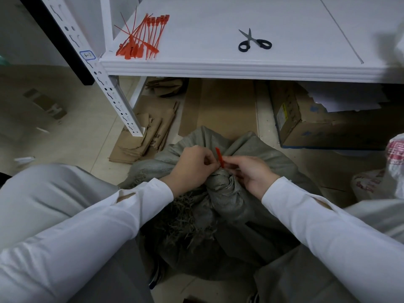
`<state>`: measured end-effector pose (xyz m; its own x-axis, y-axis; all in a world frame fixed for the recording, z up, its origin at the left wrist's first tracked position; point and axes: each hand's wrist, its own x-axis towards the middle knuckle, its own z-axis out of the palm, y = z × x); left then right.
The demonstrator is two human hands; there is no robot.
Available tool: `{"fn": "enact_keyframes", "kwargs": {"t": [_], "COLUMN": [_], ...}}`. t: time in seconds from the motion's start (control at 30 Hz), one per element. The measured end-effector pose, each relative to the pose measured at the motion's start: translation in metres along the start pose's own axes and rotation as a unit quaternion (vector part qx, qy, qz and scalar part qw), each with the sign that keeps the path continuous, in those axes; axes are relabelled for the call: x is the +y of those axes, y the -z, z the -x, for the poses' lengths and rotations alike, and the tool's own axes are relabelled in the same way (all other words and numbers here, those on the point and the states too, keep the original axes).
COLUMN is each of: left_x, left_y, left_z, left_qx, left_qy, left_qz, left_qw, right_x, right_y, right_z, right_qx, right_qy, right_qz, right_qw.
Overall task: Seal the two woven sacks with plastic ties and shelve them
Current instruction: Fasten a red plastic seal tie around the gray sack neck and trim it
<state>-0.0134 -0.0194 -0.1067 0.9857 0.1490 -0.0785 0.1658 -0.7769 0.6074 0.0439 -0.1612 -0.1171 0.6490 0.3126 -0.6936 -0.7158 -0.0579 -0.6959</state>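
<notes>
Pinching the thin red plastic tie (219, 157) from both sides with your left hand (192, 166) and right hand (251, 174), you hold it over the bunched neck of the grey woven sack (220, 189), its long axis pointing far and slightly left, equally near both hands.

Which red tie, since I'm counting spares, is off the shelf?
The red plastic tie pinched by the left hand and right hand at the grey woven sack's neck; the other ties lie bundled on the shelf.
</notes>
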Motion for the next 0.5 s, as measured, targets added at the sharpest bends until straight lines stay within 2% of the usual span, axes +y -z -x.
{"fn": "enact_keyframes", "kwargs": {"t": [0.13, 0.3, 0.5], "left_x": [-0.0044, -0.0057, -0.0073], "left_y": [0.0088, 0.0065, 0.0009], "left_z": [-0.0026, 0.0006, 0.0034], "left_qx": [-0.020, -0.064, -0.050], "left_qy": [0.024, -0.006, -0.021], "left_qz": [-0.037, -0.055, -0.054], "left_qw": [0.999, 0.996, 0.997], "right_x": [-0.0035, -0.0031, -0.0033], "right_y": [0.0012, 0.0025, 0.0007], "right_z": [-0.0001, 0.0005, 0.0033], "right_qx": [0.013, 0.013, 0.000], "right_qy": [-0.003, -0.013, -0.023], "right_qz": [-0.032, -0.015, -0.003], "right_qw": [0.999, 1.000, 1.000]}}
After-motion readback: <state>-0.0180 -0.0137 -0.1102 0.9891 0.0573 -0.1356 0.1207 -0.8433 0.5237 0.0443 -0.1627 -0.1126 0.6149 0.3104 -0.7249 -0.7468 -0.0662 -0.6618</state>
